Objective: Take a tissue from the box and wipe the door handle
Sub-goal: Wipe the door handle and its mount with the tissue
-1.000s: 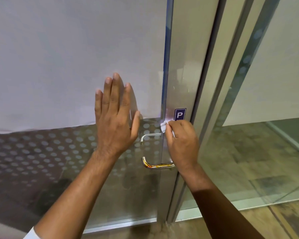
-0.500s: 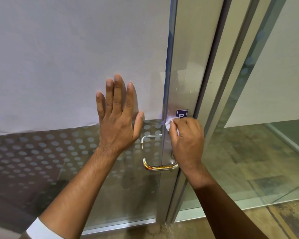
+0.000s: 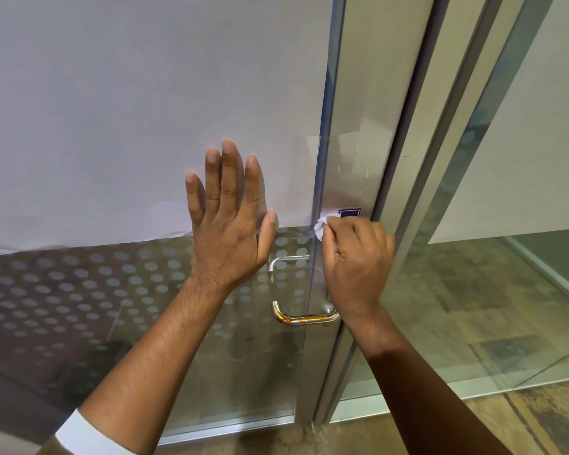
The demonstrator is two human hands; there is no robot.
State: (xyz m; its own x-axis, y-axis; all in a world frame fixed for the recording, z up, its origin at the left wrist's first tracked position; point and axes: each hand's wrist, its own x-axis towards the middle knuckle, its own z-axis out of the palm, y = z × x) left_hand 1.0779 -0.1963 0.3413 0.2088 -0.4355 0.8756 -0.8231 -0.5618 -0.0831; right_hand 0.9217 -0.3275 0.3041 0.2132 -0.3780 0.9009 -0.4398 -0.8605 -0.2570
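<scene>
The left hand [image 3: 229, 221] lies flat against the glass door [image 3: 112, 290], palm to the pane, all four fingers [image 3: 229, 178] straight and close together pointing up, the thumb spread out to the right. It holds nothing. Its fingertips rest over the white sheet [image 3: 112, 110] that covers the upper part of the pane; the heel of the hand sits over the band of frosted dots below.

The right hand [image 3: 357, 261] is curled into a loose fist against the metal door stile [image 3: 358, 126], its fingers folded down around a crumpled white tissue [image 3: 321, 226]. Only a small wad of the tissue shows, poking out at the upper left of the fist, pressed at the stile's left edge just beside a dark blue sticker [image 3: 349, 212].

The lever door handle [image 3: 304, 318] sits below the right hand, its curved grip reaching left across the glass; the wrist is just above its right end, and whether they touch cannot be told. A second handle [image 3: 286, 262] shows through the glass between the two hands.
</scene>
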